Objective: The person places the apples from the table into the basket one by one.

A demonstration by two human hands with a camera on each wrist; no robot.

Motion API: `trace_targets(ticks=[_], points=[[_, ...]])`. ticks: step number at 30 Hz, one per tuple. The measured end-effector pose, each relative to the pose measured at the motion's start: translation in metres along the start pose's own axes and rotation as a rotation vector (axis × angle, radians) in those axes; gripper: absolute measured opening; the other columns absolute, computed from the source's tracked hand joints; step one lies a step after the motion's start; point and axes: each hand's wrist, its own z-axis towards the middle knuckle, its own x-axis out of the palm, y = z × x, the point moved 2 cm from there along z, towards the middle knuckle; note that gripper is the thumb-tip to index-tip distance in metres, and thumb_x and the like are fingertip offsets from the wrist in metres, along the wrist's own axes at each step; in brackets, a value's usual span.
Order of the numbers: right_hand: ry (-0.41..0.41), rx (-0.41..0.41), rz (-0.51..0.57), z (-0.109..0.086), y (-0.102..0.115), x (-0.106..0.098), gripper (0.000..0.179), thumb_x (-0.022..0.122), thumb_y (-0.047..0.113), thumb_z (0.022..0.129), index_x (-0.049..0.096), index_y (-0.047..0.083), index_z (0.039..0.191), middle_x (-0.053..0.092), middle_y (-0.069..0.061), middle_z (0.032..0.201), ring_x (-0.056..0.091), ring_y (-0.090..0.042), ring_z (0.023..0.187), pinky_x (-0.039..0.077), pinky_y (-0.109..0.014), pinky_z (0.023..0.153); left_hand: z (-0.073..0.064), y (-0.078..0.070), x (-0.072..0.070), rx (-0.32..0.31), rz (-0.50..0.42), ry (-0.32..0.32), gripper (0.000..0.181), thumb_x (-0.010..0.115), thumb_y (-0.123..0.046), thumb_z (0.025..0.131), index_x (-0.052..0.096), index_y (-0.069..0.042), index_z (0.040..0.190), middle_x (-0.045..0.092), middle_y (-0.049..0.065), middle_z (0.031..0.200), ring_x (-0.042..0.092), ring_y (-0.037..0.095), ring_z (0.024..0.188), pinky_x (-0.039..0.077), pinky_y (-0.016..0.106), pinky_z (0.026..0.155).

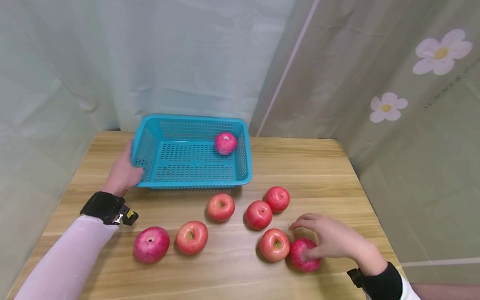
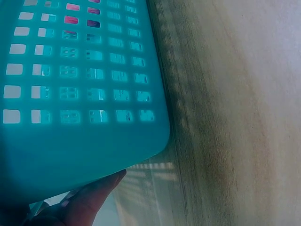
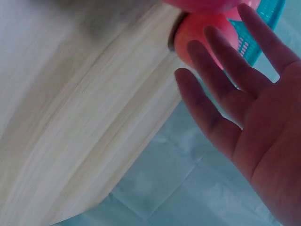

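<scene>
At its left end, the blue plastic basket (image 1: 195, 183) is gripped by my left hand (image 1: 125, 171); the left wrist view shows a finger (image 2: 94, 195) against the basket's wall (image 2: 89, 146). Inside the basket, on its right side, lies one pink-red apple (image 1: 226, 143). My right hand (image 1: 333, 237) hovers around a dark red apple (image 1: 304, 260) at the front right, thumb over its near side. In the right wrist view the fingers of the right hand (image 3: 263, 113) are spread and fairly straight. A lighter red apple (image 1: 274, 245) sits just left of that dark one.
Two red apples (image 1: 259, 215) lie close together in the middle. Farther left are a paler apple (image 1: 221, 207), another apple (image 1: 191, 237) and a dark pink apple (image 1: 151, 245). A curtain (image 1: 195, 58) hangs behind the wooden table (image 1: 300, 158).
</scene>
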Motion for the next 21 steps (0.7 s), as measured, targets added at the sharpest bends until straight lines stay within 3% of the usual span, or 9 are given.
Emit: trace_targets(ticks=[10,21], points=[[0.008,0.015,0.011,-0.014,0.007,0.022,0.078,0.09,0.049,0.058,0.06,0.038,0.129,0.052,0.004,0.135,0.053,-0.02,0.112,0.052,-0.048,0.087,-0.001,-0.002,0.001,-0.006,0.004,-0.004,0.107,0.046,0.015,0.074,-0.008,-0.017,0.16,0.027,0.036,0.15,0.038,0.048,0.115,0.039,0.063,0.088],[-0.002,-0.013,0.045,-0.017,0.001,0.037,0.081,0.092,0.047,0.056,0.055,0.042,0.128,0.051,0.011,0.125,0.055,-0.012,0.103,0.054,-0.042,0.082,-0.001,-0.003,0.0,-0.006,-0.009,0.0,0.108,0.045,0.015,0.073,-0.008,-0.019,0.16,0.03,0.037,0.148,0.04,0.048,0.112,0.042,0.059,0.084]])
